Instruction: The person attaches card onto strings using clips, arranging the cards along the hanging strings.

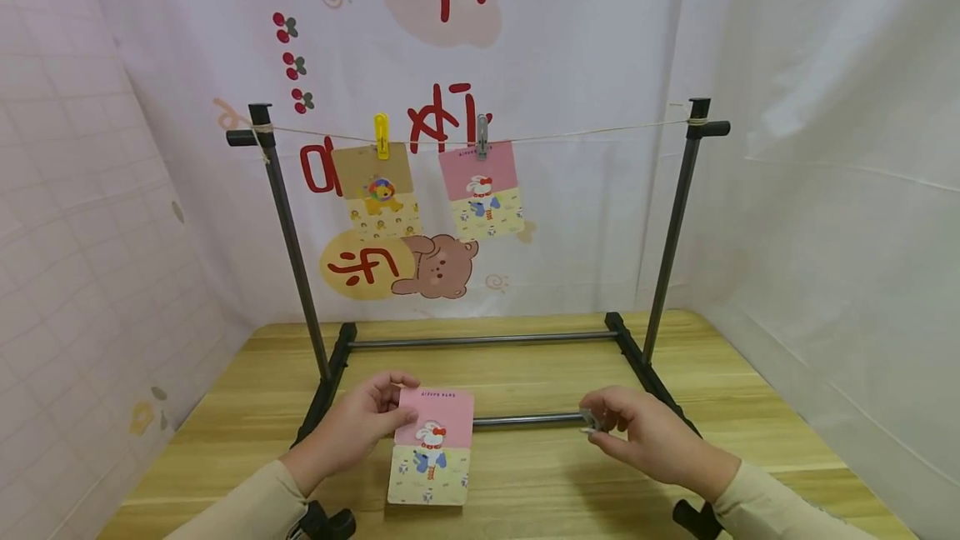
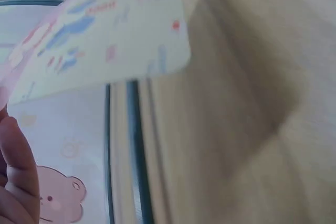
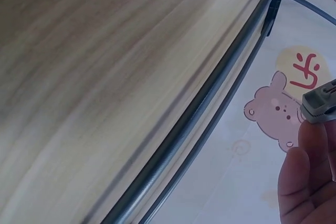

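Observation:
Between thumb and fingers my left hand (image 1: 369,415) pinches a pink and cream card (image 1: 431,465) with a white rabbit on it, by its upper left edge. The card is held above the table, and its cream half (image 2: 121,40) fills the top of the left wrist view. My right hand (image 1: 637,432) holds a grey clothespin (image 1: 592,421) at its fingertips, to the right of the card. In the right wrist view the clothespin (image 3: 320,102) shows at the right edge, partly cut off.
A black stand frames the table, with a left post (image 1: 294,248), a right post (image 1: 671,248) and a string (image 1: 585,134) tied between. From it hang a brown card (image 1: 375,198) under a yellow clothespin (image 1: 382,137) and another pink card (image 1: 483,198) under a grey one. Low bars (image 1: 525,420) cross the table.

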Available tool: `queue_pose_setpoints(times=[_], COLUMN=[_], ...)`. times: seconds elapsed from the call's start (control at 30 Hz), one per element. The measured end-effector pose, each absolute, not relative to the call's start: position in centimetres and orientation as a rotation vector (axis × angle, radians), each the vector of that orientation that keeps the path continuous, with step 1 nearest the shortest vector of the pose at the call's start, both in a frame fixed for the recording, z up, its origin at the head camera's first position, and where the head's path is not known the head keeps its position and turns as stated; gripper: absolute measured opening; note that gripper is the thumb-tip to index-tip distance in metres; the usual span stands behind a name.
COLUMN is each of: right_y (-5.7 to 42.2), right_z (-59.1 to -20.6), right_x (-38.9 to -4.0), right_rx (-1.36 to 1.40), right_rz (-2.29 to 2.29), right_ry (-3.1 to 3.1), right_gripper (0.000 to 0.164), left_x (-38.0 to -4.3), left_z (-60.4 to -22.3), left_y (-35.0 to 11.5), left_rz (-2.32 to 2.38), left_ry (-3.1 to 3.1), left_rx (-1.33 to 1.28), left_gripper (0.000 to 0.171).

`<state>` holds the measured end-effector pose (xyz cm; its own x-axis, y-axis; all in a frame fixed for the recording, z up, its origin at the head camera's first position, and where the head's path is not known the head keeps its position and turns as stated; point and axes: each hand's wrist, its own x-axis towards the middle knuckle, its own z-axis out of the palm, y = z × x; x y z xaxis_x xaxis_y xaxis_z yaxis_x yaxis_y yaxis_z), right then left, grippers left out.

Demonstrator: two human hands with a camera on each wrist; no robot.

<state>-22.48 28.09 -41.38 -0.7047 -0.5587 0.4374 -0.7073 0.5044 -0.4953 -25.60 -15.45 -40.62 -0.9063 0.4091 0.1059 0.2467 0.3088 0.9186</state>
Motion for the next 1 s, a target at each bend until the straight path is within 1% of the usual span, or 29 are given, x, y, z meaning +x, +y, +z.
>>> queue_pose_setpoints(times=[0.4,0.57,1.0], right_y=[27.3,27.0,26.7], right_z=[-40.0,-39.3,-36.2], right_x=[-23.0,-23.6,-25.0], right_rx=[1.006,0.97,0.905], right_rz=[0.912,0.879,0.814], right_ry=[-2.512,-2.481,-2.394], right_gripper=[0.031,0.029,0.034], left_x=[-28.5,-29.5,-31.6], left_z=[-38.1,-37.1,-35.0], left_y=[-12.4,-11.3,-8.3], left_rz=[1.858,1.877,1.947], left_ry=[2.456,2.506,2.518], left_rx=[0.694,0.698,0.73], left_gripper=[0.033,0.032,0.031])
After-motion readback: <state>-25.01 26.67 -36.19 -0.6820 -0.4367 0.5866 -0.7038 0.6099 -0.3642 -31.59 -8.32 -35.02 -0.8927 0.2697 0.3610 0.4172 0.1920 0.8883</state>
